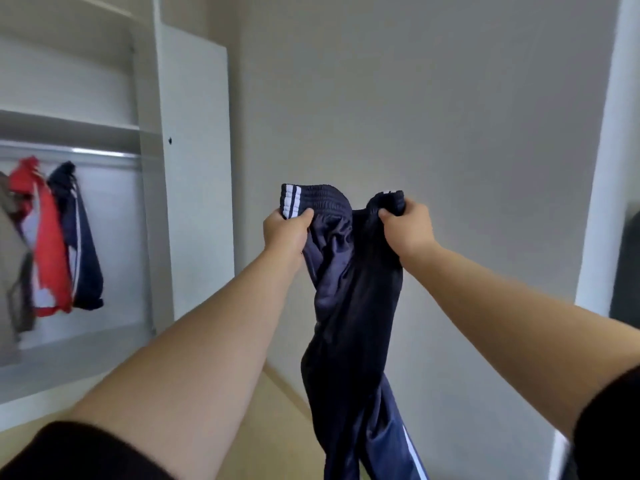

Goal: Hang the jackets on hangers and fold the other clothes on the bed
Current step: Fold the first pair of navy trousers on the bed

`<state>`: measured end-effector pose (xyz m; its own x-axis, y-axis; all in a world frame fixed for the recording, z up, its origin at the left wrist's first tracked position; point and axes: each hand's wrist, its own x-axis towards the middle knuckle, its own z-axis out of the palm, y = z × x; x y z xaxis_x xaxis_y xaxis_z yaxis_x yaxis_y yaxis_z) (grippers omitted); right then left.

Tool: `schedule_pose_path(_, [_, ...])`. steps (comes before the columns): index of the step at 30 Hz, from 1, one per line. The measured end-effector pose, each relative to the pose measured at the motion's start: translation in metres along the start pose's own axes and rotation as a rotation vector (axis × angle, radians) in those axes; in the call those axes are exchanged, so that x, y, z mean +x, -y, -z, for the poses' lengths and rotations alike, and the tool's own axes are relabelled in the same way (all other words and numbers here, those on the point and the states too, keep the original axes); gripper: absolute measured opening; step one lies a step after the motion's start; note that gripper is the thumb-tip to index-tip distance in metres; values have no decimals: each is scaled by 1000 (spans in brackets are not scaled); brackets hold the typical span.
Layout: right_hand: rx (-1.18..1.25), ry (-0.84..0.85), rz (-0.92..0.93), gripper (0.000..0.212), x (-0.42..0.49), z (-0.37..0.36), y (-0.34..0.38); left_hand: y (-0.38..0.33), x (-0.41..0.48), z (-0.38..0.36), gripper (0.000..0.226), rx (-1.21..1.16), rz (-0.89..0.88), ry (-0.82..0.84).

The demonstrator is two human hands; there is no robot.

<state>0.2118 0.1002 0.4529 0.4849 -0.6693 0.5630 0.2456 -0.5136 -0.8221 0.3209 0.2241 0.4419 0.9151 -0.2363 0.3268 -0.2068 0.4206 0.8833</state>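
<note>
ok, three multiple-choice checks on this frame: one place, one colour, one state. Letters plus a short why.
1. Where do the jackets hang?
A. on the rail in the wardrobe, left of view
B. on a hook on the right wall
C. on the floor

2. What colour are the stripes on the navy trousers?
A. red
B. white
C. yellow

3. How are the trousers held?
A. by one hand only
B. by both hands at the waistband
C. folded flat on a bed

Answers:
1 A: the jackets hang from the rail inside the open wardrobe.
2 B: white bands show at the waistband and lower down the leg.
3 B: the left hand and right hand each clutch the waistband, and the legs hang down.
</note>
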Motion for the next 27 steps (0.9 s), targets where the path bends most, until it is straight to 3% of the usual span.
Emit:
schedule_pose_path(4, [-95, -67, 104, 16, 24, 13, 23, -36, 19, 6, 13, 149, -178, -126])
schedule_pose_path(7, [-132, -160, 154, 21, 39, 27, 31, -53, 26, 18, 14, 332, -267, -103])
schedule_pose_path(11, [-132, -240, 179, 24, 51, 39, 35, -62, 26, 25, 20, 285, -255, 18])
schedule_pose_path(16, [-104, -358, 245, 23, 56, 43, 43, -72, 26, 20, 10, 311, -419, -34])
schedule_pose_path(21, [-291, -283, 245, 23, 62, 55, 49, -78, 34, 24, 19, 698, -459, 11])
schedule_pose_path(24, [-350, -223, 240, 15, 58, 55, 47, -74, 34, 22, 16, 577, -530, -90])
schedule_pose_path(27, [-381, -195, 198, 12, 49, 53, 35, -58, 30, 20, 8, 599, -473, -12])
